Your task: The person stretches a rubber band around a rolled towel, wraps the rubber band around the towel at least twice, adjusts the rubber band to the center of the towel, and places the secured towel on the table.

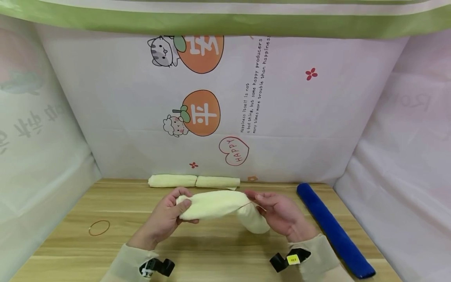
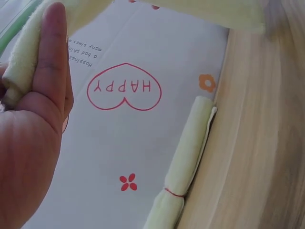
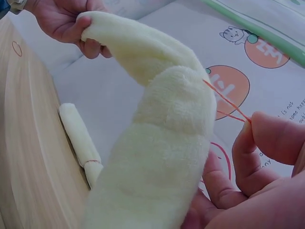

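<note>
A rolled pale yellow towel [image 1: 211,204] is held up above the table, its right part drooping. My left hand [image 1: 172,209] grips the towel's left end, thumb on the near side. With thumb and index finger my right hand [image 1: 282,211] pinches a thin reddish rubber band [image 3: 228,100], stretched out from the towel's middle. In the right wrist view the towel [image 3: 157,133] bends where the band goes round it. The other fingers of the right hand [image 3: 257,167] lie beside the drooping part; whether they touch it I cannot tell.
A second pale yellow towel roll [image 1: 176,181], cinched at its middle with a red band [image 2: 174,192], lies along the back wall. At the right lies a rolled blue towel [image 1: 334,231]. A loose rubber band [image 1: 99,228] rests on the wooden table [image 1: 134,207] at left. Printed white sheets [image 1: 282,117] enclose the table.
</note>
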Motion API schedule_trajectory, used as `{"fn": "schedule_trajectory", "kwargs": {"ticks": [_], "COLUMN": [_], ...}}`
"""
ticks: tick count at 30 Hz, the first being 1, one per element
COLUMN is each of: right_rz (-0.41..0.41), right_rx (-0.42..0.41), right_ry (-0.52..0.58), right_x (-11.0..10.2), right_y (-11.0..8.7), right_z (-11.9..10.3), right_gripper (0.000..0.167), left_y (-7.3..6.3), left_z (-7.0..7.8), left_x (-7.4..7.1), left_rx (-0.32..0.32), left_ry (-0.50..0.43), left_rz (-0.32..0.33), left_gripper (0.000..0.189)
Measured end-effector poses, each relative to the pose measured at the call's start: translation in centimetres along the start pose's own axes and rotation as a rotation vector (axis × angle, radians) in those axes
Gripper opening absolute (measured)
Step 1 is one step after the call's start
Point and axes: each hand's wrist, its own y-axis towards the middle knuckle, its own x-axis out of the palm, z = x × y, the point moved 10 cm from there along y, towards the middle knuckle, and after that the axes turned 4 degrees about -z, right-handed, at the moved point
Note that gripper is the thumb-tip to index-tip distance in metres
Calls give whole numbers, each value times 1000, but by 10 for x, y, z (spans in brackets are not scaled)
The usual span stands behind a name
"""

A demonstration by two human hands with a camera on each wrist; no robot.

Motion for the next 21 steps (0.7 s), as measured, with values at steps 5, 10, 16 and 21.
{"fn": "schedule_trajectory", "kwargs": {"ticks": [5,10,16,21], "right_rz": [70,233,134,80], "right_rx": [-17,-55,-12,-56], "right_ry": [-56,-544,-1160,-1464], "right_x": [-4,3,19,18], "right_y": [0,-2,6,10], "right_z": [-2,-4,21,29], "right_gripper": [27,10,77,34], "left_y": [0,6,10,4], "left_z": [-6,-20,-26,-27], "left_x": [0,7,2,-14], "left_rx": [-18,-62,-92,-124], "left_ry": [-17,-93,-150,-109], "left_rz": [-1,20,88,192], "left_gripper": [6,4,6,16]}}
